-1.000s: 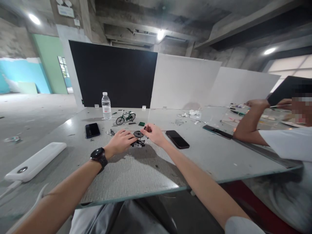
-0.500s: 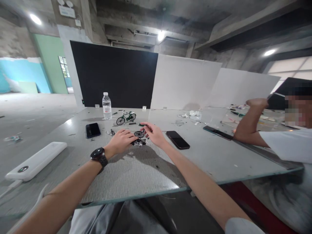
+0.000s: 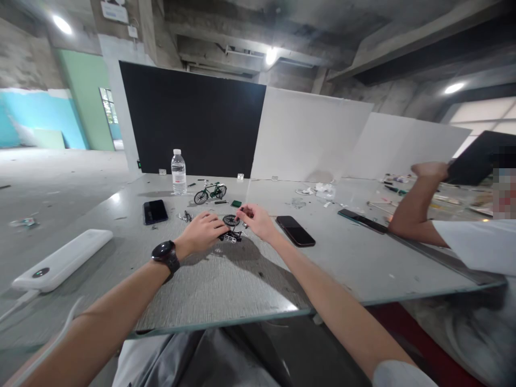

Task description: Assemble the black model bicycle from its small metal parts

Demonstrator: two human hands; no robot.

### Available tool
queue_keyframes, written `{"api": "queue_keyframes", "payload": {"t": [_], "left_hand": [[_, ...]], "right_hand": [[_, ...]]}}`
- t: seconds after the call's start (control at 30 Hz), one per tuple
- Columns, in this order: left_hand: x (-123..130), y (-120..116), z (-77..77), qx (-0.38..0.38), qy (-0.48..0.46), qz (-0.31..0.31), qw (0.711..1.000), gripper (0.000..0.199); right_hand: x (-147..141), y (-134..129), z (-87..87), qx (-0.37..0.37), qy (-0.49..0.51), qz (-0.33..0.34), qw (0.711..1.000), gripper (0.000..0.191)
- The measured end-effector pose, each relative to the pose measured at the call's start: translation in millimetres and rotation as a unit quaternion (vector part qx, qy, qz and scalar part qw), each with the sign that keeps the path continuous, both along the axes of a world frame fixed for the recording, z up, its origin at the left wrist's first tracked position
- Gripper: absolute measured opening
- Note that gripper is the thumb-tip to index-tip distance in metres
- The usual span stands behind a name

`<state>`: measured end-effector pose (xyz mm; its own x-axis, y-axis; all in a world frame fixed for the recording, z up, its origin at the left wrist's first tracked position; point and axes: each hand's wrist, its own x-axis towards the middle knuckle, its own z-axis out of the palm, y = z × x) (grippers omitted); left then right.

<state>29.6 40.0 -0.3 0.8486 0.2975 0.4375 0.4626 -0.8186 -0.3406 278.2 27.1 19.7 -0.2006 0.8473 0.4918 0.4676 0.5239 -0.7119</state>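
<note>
A black and silver model bicycle part (image 3: 230, 237) lies on the table between my hands. My left hand (image 3: 203, 231), palm down, has its fingers curled over the left end of this part. Just behind it a small black spoked wheel (image 3: 231, 220) lies almost flat. Beside the wheel, thumb and forefinger of my right hand (image 3: 256, 220) are pinched on something small and dark that I cannot make out. Farther back stands a complete green model bicycle (image 3: 210, 193). A small green piece (image 3: 236, 203) rests in front of it, and small dark parts (image 3: 186, 216) lie left of my left fingers.
Phones flank my hands, one left (image 3: 155, 212) and one right (image 3: 295, 230). A water bottle (image 3: 178, 173) stands at the back, and a white power bank (image 3: 62, 260) lies at left. Another person's arm (image 3: 415, 209) leans on the table at right, near another phone (image 3: 363, 221).
My right hand's fingers have closed into a pinch and drawn back slightly, uncovering the green piece. My left hand stays over the bicycle part. The whole view has shifted a little.
</note>
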Motion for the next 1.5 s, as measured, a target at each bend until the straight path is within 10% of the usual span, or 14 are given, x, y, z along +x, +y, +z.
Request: {"api": "queue_keyframes", "payload": {"t": [0.4, 0.63, 0.83, 1.5], "left_hand": [[1.8, 3.4, -5.3, -0.014, -0.02, -0.002, 1.0, 0.032], [2.0, 2.4, 1.6, -0.087, -0.204, 0.006, 0.975, 0.023], [-0.9, 5.2, -0.8, -0.119, -0.296, 0.027, 0.948, 0.023], [-0.8, 6.1, -2.7, -0.143, -0.26, 0.02, 0.955, 0.021]], "right_hand": [[-1.5, -5.3, 1.7, -0.011, -0.017, -0.059, 0.998, 0.054], [0.8, -7.6, 9.1, 0.067, 0.057, -0.07, 0.994, 0.042], [-1.0, -11.5, 4.9, 0.023, -0.084, -0.038, 0.995, 0.029], [-9.0, -14.0, -0.4, 0.03, -0.128, 0.039, 0.991, 0.023]]}}
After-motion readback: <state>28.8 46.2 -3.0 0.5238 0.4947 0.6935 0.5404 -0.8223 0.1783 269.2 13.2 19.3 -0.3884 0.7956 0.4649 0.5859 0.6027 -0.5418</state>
